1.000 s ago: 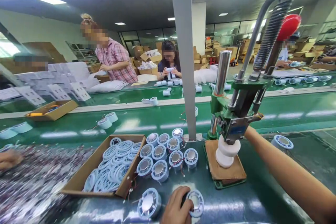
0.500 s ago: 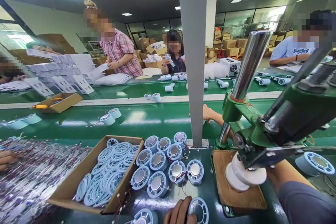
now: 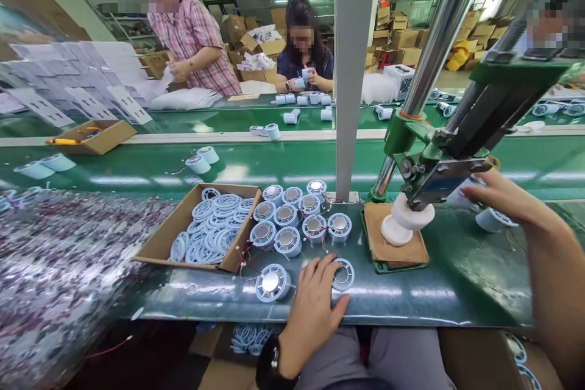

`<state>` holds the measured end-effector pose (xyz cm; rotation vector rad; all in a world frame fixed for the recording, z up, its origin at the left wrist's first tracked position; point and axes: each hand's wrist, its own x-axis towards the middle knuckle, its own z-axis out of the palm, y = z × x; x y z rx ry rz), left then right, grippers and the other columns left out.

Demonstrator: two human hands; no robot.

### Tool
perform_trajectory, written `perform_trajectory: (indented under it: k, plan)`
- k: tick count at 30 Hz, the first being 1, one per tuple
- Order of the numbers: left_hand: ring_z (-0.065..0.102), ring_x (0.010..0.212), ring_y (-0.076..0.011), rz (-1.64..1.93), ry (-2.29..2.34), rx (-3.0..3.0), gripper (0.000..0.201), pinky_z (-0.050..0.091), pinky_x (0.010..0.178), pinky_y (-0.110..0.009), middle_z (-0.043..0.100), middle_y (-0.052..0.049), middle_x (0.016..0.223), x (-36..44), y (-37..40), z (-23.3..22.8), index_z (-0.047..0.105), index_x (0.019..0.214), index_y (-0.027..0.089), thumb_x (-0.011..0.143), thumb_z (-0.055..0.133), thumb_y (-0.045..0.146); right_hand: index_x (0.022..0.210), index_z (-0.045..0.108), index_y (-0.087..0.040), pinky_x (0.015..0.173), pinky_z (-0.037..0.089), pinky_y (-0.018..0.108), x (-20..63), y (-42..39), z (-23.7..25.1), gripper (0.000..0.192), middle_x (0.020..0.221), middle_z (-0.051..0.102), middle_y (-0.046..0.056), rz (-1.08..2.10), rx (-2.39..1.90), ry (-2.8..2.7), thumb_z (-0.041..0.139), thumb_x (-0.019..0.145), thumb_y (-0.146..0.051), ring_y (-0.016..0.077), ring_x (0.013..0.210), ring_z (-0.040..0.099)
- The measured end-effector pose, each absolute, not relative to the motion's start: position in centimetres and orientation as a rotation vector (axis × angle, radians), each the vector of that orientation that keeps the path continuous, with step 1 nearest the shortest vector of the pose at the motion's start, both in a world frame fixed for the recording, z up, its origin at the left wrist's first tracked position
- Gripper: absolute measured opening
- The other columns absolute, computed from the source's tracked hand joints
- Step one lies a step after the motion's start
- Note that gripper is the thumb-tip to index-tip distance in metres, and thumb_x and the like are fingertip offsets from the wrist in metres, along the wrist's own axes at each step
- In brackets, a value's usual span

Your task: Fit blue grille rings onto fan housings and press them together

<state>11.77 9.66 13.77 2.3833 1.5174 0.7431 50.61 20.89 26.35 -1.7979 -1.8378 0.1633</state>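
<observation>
Blue ring [image 3: 342,274] lies under the flat, spread left hand [image 3: 315,304] beside a disc [image 3: 272,284], while the right hand [image 3: 498,195] curls loosely over a spool [image 3: 492,220] by the press [image 3: 439,164].

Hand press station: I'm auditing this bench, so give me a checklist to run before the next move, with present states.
1. Left hand rests on a round blue part: ok.
2. Right hand clear of the press head: ok.
3. White die free of any part: ok.
4. Wooden pad flat on the table: ok.
5. Right hand's grip on the blue part beside it: cannot tell.
</observation>
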Motion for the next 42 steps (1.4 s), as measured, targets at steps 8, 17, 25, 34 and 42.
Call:
perform_trajectory:
  k: [8,17,25,34,42]
  plan:
    - [0.064,0.114,-0.0374,0.745,1.608,2.396,0.042,0.056,0.095,-0.058,0.07,-0.02,0.124,12.0,9.3,13.7,0.06,0.127,0.01,0.086,0.065,0.01,0.12,0.07,-0.03,0.084,0.059,0.032,43.9,5.0,23.7,0.054,0.153,0.05,0.012,0.606,-1.432,-2.321,0.062,0.07,-0.01,0.0301,0.116,0.07]
    - [0.075,0.108,-0.0324,0.976,1.767,2.378,0.045,0.065,0.085,-0.045,0.074,-0.018,0.121,8.6,2.3,15.4,0.049,0.136,0.015,0.093,0.06,0.023,0.126,0.071,-0.024,0.077,0.06,0.044,27.9,12.9,23.9,0.048,0.146,0.052,0.019,0.617,-1.505,-2.609,0.068,0.078,-0.022,0.0338,0.084,0.078]
    - [0.072,0.119,-0.0255,1.237,1.608,2.273,0.071,0.06,0.098,-0.039,0.076,-0.012,0.125,9.1,1.8,17.1,0.018,0.161,0.026,0.103,0.053,0.047,0.152,0.043,-0.016,0.089,0.06,0.055,28.2,12.3,19.8,0.068,0.155,0.039,0.027,0.495,-1.548,-2.353,0.053,0.086,-0.008,0.0414,0.12,0.067]
    - [0.069,0.122,-0.0284,0.971,1.294,2.192,0.084,0.057,0.102,-0.042,0.071,-0.012,0.134,9.1,5.2,16.2,0.017,0.162,0.028,0.096,0.065,0.048,0.141,0.043,-0.02,0.106,0.057,0.04,32.0,7.4,14.5,0.055,0.136,0.062,0.015,0.412,-1.262,-2.089,0.051,0.087,-0.011,0.0248,0.127,0.064]
    - [0.051,0.135,-0.0401,0.581,1.352,2.483,0.08,0.044,0.109,-0.061,0.05,-0.022,0.153,11.0,8.6,13.4,0.034,0.157,0.016,0.086,0.069,0.023,0.134,0.052,-0.021,0.099,0.062,0.037,36.5,4.1,13.7,0.045,0.128,0.07,0.013,0.229,-1.301,-1.899,0.056,0.09,-0.016,0.0246,0.12,0.07]
